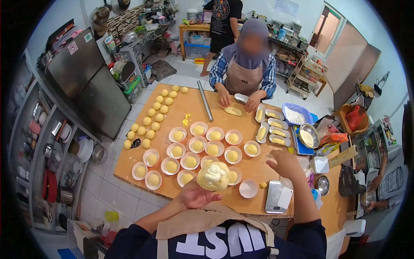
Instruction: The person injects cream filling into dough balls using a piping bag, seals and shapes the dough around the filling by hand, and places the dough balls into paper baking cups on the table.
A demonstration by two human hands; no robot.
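On my left hand (196, 196), palm up near the table's front edge, rests a round of dough (206, 184) topped with a pale, creamy filling (214, 173). My fingers are mostly hidden beneath the dough. Out to the right, my right hand (284, 163) is raised over the table with nothing visible in it, thumb and fingers apart. An empty paper cup (248, 189) stands between my hands, close to a digital scale (275, 196). Several paper cups holding dough balls (189, 162) spread across the middle and left of the table.
Rows of dough balls (155, 105) line the left table edge. A rolling pin (205, 101) lies toward the back. Across from me, a person (246, 64) handles flat dough (233, 111) beside filled oblong moulds (278, 124). A metal bowl (309, 136) and blue basket (297, 114) stand right.
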